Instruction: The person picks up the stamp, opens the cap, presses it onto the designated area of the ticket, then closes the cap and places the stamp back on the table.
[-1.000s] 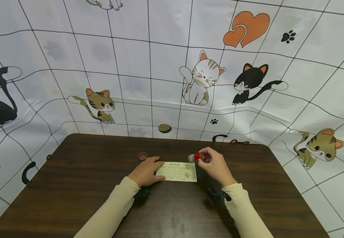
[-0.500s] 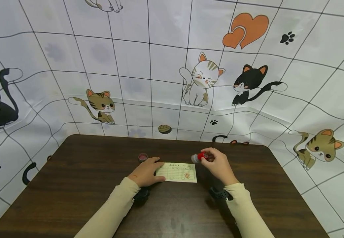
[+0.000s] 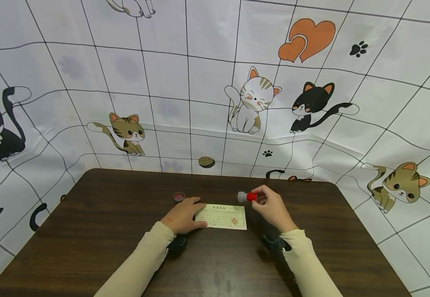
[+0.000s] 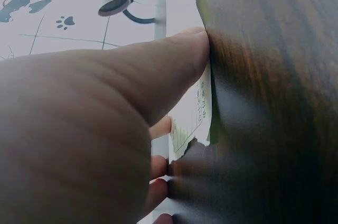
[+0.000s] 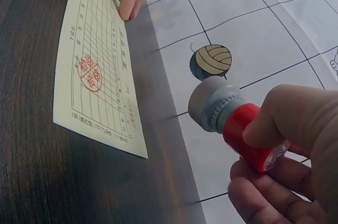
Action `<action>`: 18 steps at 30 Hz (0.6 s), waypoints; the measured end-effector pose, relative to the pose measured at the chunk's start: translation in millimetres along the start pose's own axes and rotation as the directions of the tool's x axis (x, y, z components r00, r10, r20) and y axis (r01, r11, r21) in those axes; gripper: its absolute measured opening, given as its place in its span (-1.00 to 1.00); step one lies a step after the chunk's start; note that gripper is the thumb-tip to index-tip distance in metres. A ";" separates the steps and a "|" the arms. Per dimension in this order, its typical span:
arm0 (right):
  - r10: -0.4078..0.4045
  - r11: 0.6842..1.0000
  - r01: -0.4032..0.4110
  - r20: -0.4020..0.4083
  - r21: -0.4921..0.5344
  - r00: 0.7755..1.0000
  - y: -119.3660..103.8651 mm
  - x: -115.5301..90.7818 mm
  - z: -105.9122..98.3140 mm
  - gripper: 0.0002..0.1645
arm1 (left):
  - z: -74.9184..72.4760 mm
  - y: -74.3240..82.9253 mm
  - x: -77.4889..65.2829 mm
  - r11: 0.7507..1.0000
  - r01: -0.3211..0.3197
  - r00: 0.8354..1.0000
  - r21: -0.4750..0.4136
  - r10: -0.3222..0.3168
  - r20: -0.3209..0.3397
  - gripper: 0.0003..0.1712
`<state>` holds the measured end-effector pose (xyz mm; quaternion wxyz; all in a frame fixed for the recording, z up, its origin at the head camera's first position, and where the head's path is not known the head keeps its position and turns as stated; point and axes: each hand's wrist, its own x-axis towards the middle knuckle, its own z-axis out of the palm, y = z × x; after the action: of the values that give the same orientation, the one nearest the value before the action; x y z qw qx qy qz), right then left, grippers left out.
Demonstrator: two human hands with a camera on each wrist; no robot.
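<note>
A pale yellow printed form (image 3: 220, 216) lies on the dark wooden table, a round red stamp mark (image 5: 91, 73) near its right end. My left hand (image 3: 184, 215) rests on the form's left end, its thumb (image 4: 179, 55) pressing the near edge. One edge looks torn in the left wrist view. My right hand (image 3: 273, 207) pinches a red self-inking stamp (image 5: 244, 123) between thumb and fingers, up off the table beyond the form's right end. The stamp lies nearly level, with its grey end (image 3: 242, 196) pointing left. Its printing face is dark in the left wrist view.
A small round cap (image 3: 179, 196) with a reddish inside sits just beyond my left hand. Past the table's (image 3: 88, 231) far edge hangs a white sheet (image 3: 166, 82) printed with cats and grid lines.
The stamp has shifted a little to the right and turned in my right hand, its grey end now more level. My left hand and the form stay in place.
</note>
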<state>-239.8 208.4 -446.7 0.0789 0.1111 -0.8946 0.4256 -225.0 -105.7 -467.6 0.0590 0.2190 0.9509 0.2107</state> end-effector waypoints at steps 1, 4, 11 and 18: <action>0.000 1.000 0.000 0.006 0.005 1.000 0.2 -0.1 0.3 -0.67 | 0.0 0.3 -0.1 1.000 0.001 1.000 0.003 -0.001 0.001 -0.19; 0.000 1.000 0.000 0.022 0.024 1.000 1.0 0.0 1.7 -0.66 | 0.2 0.9 -0.1 1.000 0.001 1.000 0.007 -0.001 0.002 -0.19; -0.025 0.997 0.022 0.040 0.069 0.999 2.5 -0.4 3.3 -0.65 | 0.3 1.6 0.1 1.000 -0.001 1.000 0.016 0.001 0.006 -0.18; -0.023 0.997 0.020 0.047 0.073 0.999 1.4 -0.7 1.3 -0.64 | -0.1 0.2 2.9 0.999 -0.001 1.000 0.032 0.001 -0.003 -0.11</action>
<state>-239.6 208.4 -448.8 0.0580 0.1337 -0.8790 0.4541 -227.6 -104.3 -467.4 0.0538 0.2201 0.9541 0.1957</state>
